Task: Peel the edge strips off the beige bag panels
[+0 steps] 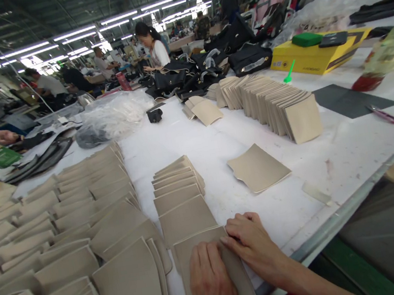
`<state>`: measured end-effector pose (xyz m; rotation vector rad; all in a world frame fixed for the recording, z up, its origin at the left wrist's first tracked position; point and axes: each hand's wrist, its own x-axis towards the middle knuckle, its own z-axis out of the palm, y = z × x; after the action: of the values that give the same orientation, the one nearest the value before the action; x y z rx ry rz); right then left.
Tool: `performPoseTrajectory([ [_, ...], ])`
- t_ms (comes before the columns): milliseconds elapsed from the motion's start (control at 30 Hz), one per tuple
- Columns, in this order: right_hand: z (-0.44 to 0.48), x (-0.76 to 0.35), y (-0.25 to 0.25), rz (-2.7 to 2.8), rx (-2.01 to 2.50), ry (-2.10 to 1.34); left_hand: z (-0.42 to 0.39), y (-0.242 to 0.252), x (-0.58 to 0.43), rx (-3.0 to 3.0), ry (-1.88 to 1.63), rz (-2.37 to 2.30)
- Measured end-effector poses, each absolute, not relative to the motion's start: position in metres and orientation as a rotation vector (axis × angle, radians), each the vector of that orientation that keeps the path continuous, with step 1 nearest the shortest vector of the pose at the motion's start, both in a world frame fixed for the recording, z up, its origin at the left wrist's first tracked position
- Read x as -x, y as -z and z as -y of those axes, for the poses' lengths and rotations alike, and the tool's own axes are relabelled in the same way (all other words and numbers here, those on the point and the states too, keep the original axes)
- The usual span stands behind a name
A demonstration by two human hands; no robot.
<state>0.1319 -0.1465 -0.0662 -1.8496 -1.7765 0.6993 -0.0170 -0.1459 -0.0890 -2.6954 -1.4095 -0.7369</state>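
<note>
My left hand [211, 282] lies flat on a beige cut leather piece [194, 250] at the near edge of the white table [288, 203], fingers stretched forward. My right hand [251, 241] rests beside it, fingers curled down and pressing on the same piece's right edge. Behind this piece runs a row of overlapping beige pieces [179, 190]. To the left spreads a wide fan of similar larger pieces [69, 237]. A single beige piece [258, 167] lies loose to the right.
A long upright row of beige pieces [276, 105] stands at the back right, near a yellow box [317, 53], a dark sheet [350, 101] and a pink tool [384, 114]. Black bags [203, 69] and a plastic bag [113, 116] lie beyond. Other people work at far tables.
</note>
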Motion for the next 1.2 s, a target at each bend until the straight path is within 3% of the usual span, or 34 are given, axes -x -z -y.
performPoseTrajectory([
  [367,0.147,-0.131,0.065,1.761,1.831,-0.685,0.155,0.086,0.026,2.89,1.266,1.766],
  [500,0.147,-0.131,0.066,1.766,1.826,-0.68,0.158,0.085,0.033,3.03,1.335,1.678],
  [800,0.148,-0.131,0.062,1.761,1.835,-0.695,0.156,0.099,0.045,2.757,0.948,1.141],
  [1200,0.148,-0.13,0.064,1.76,1.84,-0.712,0.158,0.102,0.041,2.641,0.941,1.125],
])
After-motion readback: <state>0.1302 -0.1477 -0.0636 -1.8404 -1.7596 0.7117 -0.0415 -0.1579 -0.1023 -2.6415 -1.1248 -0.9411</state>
